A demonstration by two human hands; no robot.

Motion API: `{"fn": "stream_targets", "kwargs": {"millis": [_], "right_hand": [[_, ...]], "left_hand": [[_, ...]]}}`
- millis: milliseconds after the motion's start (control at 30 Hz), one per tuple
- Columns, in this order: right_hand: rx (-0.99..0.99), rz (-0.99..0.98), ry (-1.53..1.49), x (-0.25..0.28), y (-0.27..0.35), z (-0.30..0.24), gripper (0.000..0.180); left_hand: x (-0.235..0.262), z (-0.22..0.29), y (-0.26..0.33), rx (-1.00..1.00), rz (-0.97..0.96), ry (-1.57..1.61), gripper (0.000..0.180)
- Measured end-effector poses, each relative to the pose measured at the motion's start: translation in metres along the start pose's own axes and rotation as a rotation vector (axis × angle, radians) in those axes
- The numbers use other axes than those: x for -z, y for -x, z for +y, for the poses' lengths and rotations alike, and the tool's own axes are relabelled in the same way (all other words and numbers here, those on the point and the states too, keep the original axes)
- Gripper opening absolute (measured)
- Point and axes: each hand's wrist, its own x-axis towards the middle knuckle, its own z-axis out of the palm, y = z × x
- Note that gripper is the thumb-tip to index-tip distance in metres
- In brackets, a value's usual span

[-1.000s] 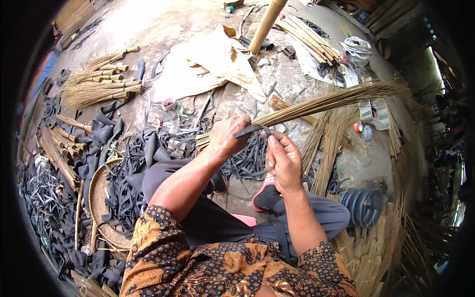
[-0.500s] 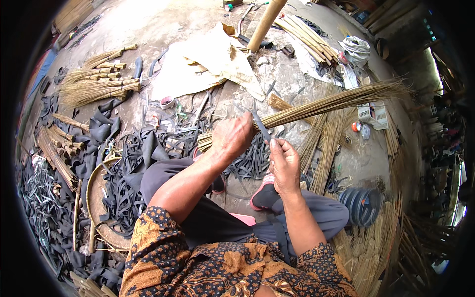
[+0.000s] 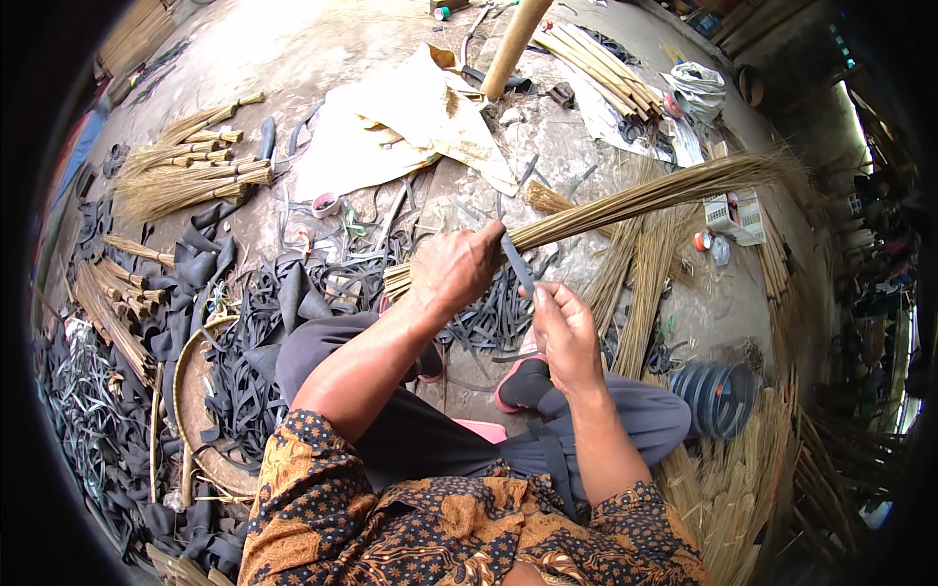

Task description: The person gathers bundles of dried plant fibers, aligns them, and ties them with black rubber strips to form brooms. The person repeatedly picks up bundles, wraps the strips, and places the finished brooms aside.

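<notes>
My left hand (image 3: 451, 272) is wrapped round a long bundle of thin brown broom sticks (image 3: 625, 208), close to its cut butt end. The bundle slants up to the right, its fine tips fanning out at the far end. A flat dark rubber strip (image 3: 519, 264) runs from the bundle beside my left fingers down to my right hand (image 3: 569, 337), which pinches it between thumb and fingers. The strip looks taut. Another dark strap (image 3: 552, 459) lies over my lap; whether it joins the pinched strip is hidden.
Tangled black rubber strips (image 3: 244, 391) and a round woven tray (image 3: 181, 381) lie at left. Tied stick bundles (image 3: 200, 171) rest at far left. Loose sticks (image 3: 650, 293) and a ribbed dark coil (image 3: 713, 400) are at right. A pale sheet (image 3: 342, 146) and bamboo pole (image 3: 513, 49) stand ahead.
The view has shifted slightly. My left hand and the bundle sit a touch lower and to the left; my right hand still pinches the strip, slightly lower.
</notes>
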Motion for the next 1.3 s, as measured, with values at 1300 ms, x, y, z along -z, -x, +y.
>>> {"fn": "stream_targets", "kwargs": {"millis": [1300], "right_hand": [[-0.045, -0.087, 0.257, 0.005, -0.036, -0.036, 0.029]], "left_hand": [[-0.030, 0.020, 0.014, -0.031, -0.114, 0.055, 0.027]]}}
